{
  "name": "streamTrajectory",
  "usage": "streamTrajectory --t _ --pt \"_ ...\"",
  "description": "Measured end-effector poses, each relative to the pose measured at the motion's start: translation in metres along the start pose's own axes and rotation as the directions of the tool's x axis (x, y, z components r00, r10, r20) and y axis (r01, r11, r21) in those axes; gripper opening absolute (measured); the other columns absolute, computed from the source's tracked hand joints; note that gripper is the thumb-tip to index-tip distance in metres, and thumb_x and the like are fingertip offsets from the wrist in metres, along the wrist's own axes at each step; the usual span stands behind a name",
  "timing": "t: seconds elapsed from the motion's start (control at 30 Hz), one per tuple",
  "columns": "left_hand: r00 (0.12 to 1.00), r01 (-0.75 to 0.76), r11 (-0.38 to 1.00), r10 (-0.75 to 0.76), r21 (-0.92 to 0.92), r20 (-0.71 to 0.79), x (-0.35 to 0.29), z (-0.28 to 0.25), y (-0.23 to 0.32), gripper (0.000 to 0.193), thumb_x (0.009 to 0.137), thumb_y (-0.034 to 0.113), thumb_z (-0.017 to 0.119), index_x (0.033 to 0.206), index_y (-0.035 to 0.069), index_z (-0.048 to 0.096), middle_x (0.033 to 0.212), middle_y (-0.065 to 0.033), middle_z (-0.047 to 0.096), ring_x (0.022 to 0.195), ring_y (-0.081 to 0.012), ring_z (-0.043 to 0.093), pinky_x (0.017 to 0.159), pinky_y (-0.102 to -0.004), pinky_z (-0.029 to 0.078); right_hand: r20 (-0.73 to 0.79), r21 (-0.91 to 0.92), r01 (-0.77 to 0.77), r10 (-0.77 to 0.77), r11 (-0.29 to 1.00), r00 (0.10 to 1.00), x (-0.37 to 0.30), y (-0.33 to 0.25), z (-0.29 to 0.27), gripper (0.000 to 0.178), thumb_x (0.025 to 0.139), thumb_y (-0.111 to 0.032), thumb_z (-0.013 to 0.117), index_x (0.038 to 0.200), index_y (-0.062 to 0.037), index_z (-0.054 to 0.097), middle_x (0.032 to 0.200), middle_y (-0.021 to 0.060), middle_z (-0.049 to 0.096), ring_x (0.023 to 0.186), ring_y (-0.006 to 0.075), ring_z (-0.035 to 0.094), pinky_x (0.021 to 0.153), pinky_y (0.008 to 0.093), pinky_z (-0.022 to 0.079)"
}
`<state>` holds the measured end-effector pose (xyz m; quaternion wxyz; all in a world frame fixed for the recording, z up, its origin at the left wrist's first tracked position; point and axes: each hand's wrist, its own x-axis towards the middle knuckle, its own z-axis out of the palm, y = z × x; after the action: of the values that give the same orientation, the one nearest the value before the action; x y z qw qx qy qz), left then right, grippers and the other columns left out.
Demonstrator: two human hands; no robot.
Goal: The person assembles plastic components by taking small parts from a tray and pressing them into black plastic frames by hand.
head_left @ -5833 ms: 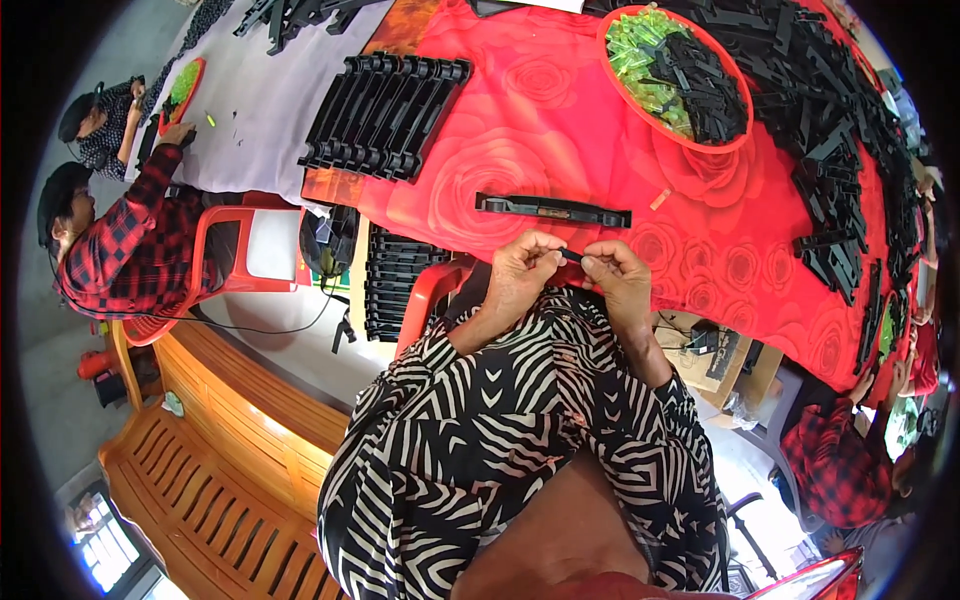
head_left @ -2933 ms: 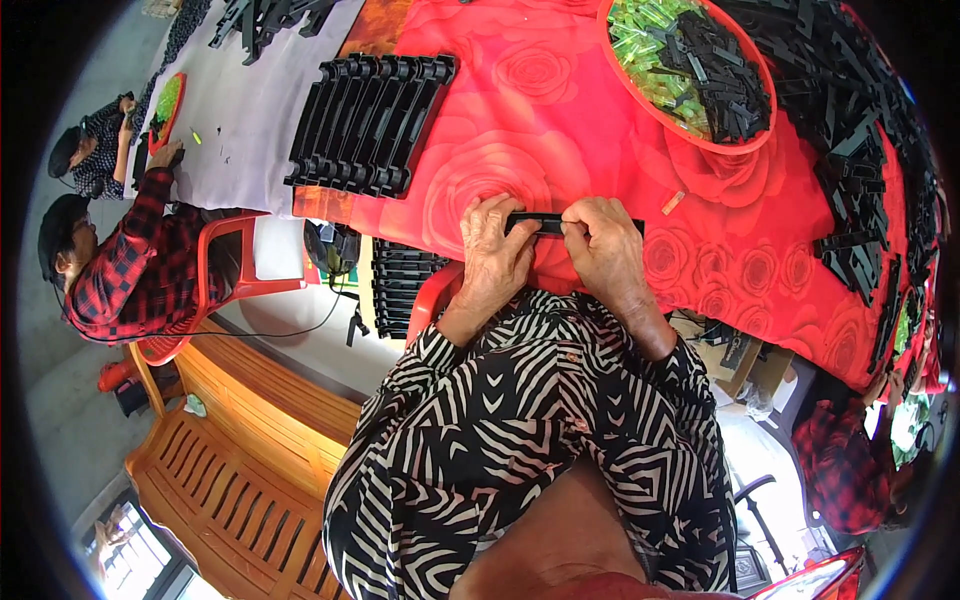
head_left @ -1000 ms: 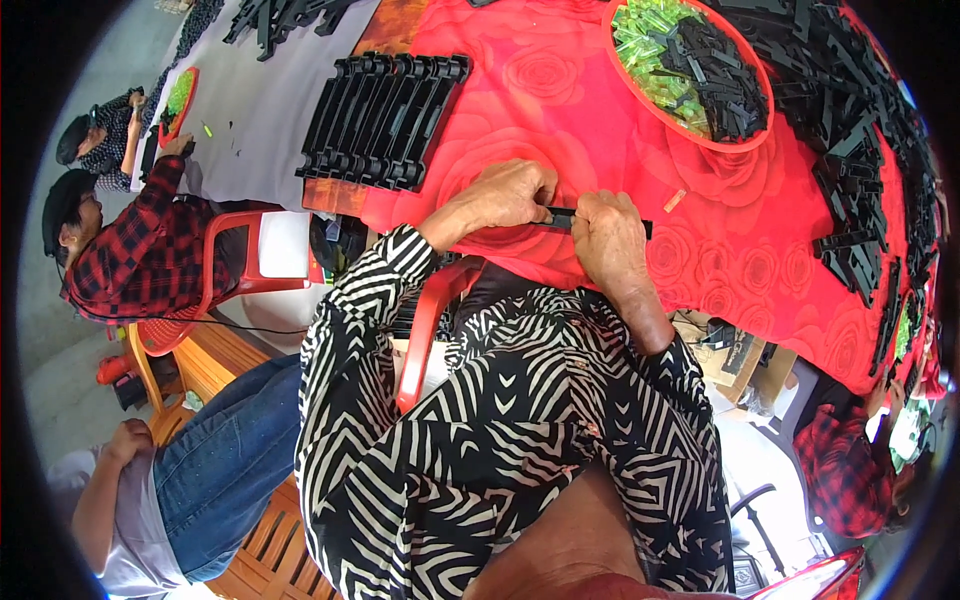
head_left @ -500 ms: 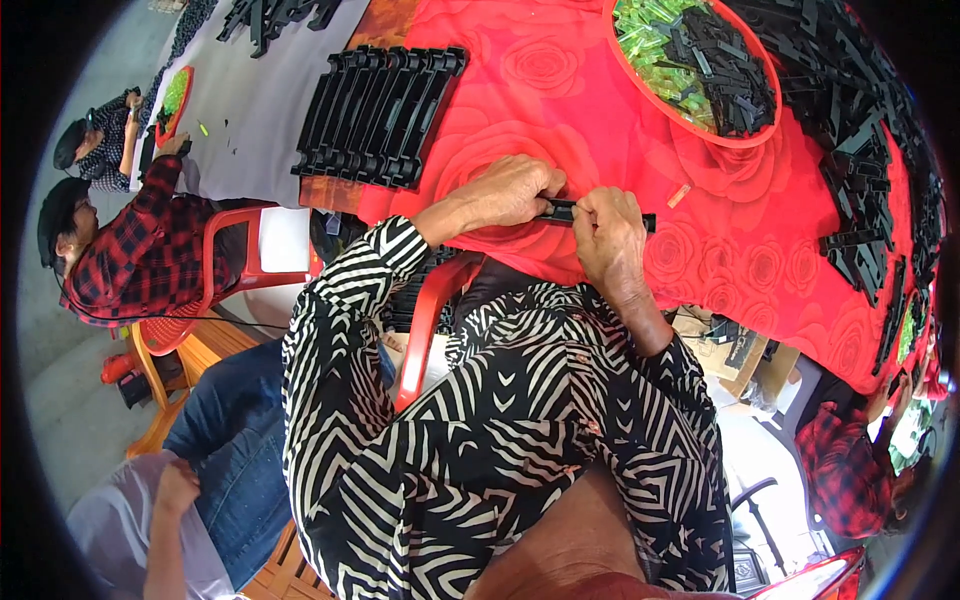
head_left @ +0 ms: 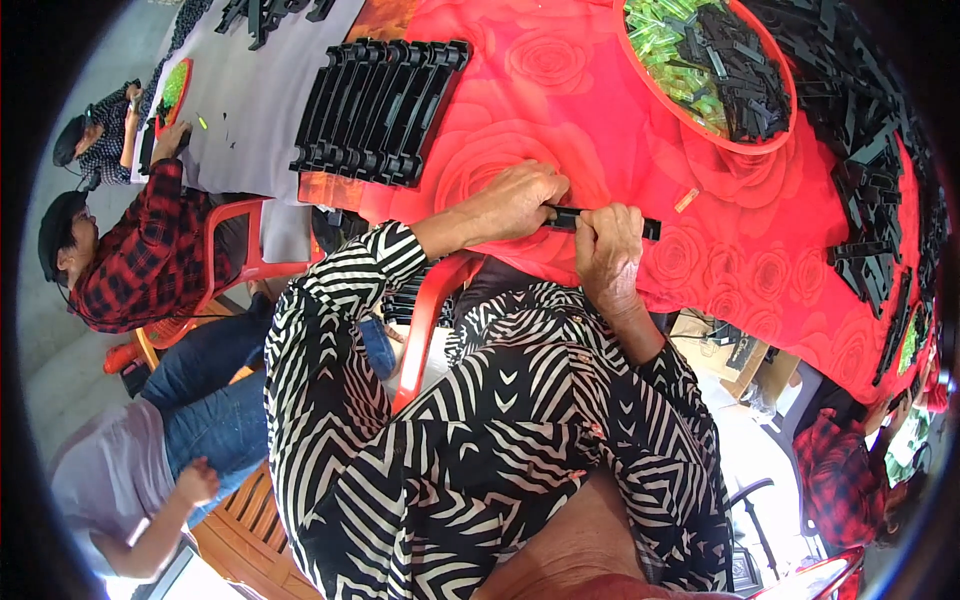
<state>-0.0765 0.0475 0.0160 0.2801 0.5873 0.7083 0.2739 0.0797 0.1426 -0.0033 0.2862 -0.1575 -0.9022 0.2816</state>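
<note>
A long, narrow black plastic piece [head_left: 567, 218] is held level just above the near part of the red rose-print tablecloth [head_left: 540, 110]. My left hand [head_left: 522, 200] is closed at its left end, and the knuckles hide that tip. My right hand [head_left: 608, 248] grips it from the near side, thumb and fingers wrapped around it; the right end sticks out past the fingers. Beyond my left hand lies a row of several similar black plastic pieces [head_left: 380, 112], set side by side.
An orange-rimmed basket [head_left: 772, 149] at the far right holds yellow-green clear parts and small black parts. Black pieces [head_left: 868, 225] are heaped along the table's right side. A small orange strip [head_left: 687, 200] lies nearby. Co-workers sit left, by a grey-covered table [head_left: 265, 100], and at lower right.
Both hands stay on the black piece with only a slight shift, and more of it shows between them. At lower left, the person in the pale top has moved, raising a hand.
</note>
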Motion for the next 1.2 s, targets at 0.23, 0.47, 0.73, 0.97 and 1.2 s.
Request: streamTrajectory --t 0.23,0.47,0.73,0.97,1.2 --pt "0.999 0.027 0.999 -0.025 0.045 -0.03 -0.001 0.005 0.002 0.015 0.07 0.005 0.067 0.078 0.001 0.056 0.082 -0.0177 0.057 0.08 -0.0376 0.056 0.069 -0.0459 0.044 -0.02 -0.012 0.022 -0.022 1.0 1.0 0.0 0.0 0.0 0.012 0.073 0.0 0.064 0.077 -0.0044 0.053 0.073 0.0128 0.048 0.07 0.0318 0.047 0.063 0.0416 0.037" --pt "0.911 0.158 0.913 0.013 0.377 -0.413 -0.023 0.004 0.04 0.014 0.074 0.009 0.067 0.078 0.003 0.055 0.077 -0.0147 0.055 0.078 -0.0364 0.056 0.069 -0.0446 0.044 -0.055 -0.061 0.039 -0.042 0.997 0.998 -0.001 -0.003 0.002 0.012 0.076 -0.002 0.062 0.074 -0.0045 0.05 0.073 0.0136 0.048 0.071 0.0326 0.047 0.064 0.0425 0.037" --pt "0.871 0.47 0.754 -0.479 -0.46 0.106 -0.032 0.007 0.051 0.028 0.081 0.006 0.053 0.106 -0.007 0.06 0.062 -0.0139 0.062 0.057 -0.0223 0.063 0.058 -0.036 0.049 -0.045 -0.105 0.049 -0.054 0.993 0.998 -0.004 0.0 -0.001 0.012 0.078 -0.007 0.062 0.076 -0.0049 0.05 0.075 0.0136 0.048 0.074 0.0324 0.047 0.067 0.0427 0.037" --pt "0.888 0.439 0.735 -0.442 -0.516 0.127 -0.041 0.017 0.04 0.043 0.083 0.005 0.056 0.124 -0.008 0.049 0.06 -0.006 0.061 0.053 -0.0086 0.051 0.052 -0.0256 0.041 -0.04 -0.08 0.084 -0.088 0.993 0.995 -0.003 0.0 0.007 0.01 0.075 -0.008 0.058 0.075 -0.0072 0.048 0.076 0.0114 0.045 0.074 0.0297 0.046 0.065 0.0415 0.037" --pt "0.849 0.477 0.476 -0.465 -0.739 0.249 -0.047 0.009 0.045 0.047 0.087 0.005 0.057 0.13 -0.009 0.044 0.063 -0.0011 0.06 0.052 -0.0034 0.043 0.049 -0.0203 0.035 -0.019 -0.049 0.085 -0.086 0.995 0.996 -0.004 -0.002 0.009 0.009 0.075 -0.007 0.057 0.075 -0.0069 0.048 0.076 0.0118 0.045 0.074 0.0304 0.047 0.065 0.0416 0.037"
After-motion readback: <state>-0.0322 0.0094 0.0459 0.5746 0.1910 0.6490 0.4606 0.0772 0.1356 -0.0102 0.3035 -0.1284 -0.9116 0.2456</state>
